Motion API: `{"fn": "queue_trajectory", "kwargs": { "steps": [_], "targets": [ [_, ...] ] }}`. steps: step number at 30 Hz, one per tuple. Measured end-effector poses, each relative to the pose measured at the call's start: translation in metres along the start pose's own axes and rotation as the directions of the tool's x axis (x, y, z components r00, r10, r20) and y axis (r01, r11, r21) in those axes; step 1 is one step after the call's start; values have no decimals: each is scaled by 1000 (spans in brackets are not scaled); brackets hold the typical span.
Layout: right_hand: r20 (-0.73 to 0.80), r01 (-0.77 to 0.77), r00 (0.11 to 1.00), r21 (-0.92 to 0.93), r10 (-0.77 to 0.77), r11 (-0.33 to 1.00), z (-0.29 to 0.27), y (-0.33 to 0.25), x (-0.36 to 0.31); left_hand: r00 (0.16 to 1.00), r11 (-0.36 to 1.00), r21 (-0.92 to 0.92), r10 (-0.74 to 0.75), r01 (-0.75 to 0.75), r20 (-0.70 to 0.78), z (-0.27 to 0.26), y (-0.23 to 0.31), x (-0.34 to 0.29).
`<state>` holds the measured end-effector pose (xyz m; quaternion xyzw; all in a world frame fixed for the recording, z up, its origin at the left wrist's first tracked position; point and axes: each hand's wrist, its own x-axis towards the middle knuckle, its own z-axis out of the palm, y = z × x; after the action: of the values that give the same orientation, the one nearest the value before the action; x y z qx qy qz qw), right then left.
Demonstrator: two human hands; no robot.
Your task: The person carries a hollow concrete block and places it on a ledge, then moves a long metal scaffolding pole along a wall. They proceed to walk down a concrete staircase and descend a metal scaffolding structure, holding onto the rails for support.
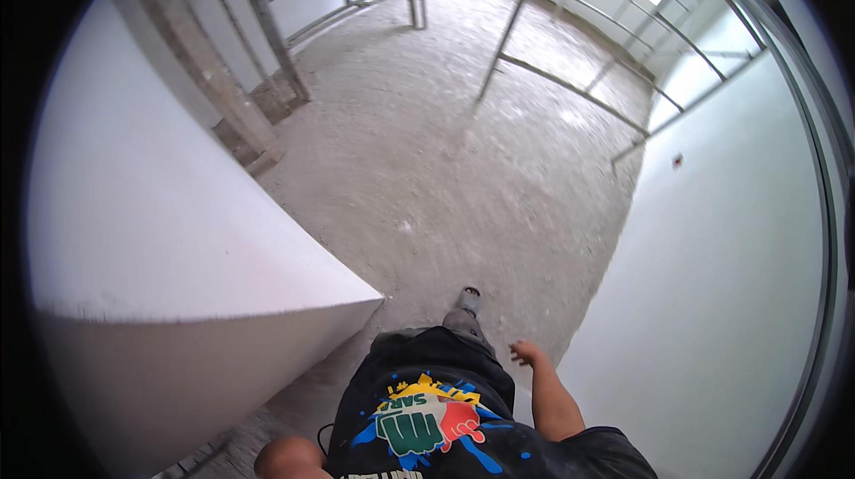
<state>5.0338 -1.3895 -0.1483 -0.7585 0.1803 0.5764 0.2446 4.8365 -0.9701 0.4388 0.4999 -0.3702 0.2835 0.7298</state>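
My right hand (524,353) hangs beside my right hip, with its fingers loosely apart and nothing in them. It is nearest to the white wall (704,301) on the right and does not touch it. Of my left arm only a bare, bent part (289,457) shows at the lower edge; the left hand is out of view. I wear a dark T-shirt (508,390) with a colourful print. One foot in a grey sandal (470,297) is forward on the floor.
The rough, dusty concrete floor (427,185) stretches ahead. A white wall corner (267,265) juts in at the left. Metal scaffold frames (579,92) stand at the far right, and another metal frame (347,7) at the far left. Dusty boards (223,87) lean near the left wall.
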Motion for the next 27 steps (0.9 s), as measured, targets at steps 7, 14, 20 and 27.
{"fn": "queue_trajectory", "kwargs": {
  "steps": [7, 14, 20, 27],
  "targets": [
    [92, -94, 988, -260, 121, 961, -133, -117, 52, 996, 951, 302, 79, -62, -45, -22, -69, 42],
    [135, 282, 929, -860, -344, 424, -271, -326, 93, 967, 914, 401, 152, -58, -207, -57, -133, 106],
    [29, 422, 826, -693, -563, 584, -245, -563, 33, 959, 865, 494, 210, -91, -191, -99, -152, 129],
    [206, 546, 758, -719, -619, 429, -183, -722, 65, 957, 782, 616, 245, -100, -157, -228, -167, 169]
  ]
}}
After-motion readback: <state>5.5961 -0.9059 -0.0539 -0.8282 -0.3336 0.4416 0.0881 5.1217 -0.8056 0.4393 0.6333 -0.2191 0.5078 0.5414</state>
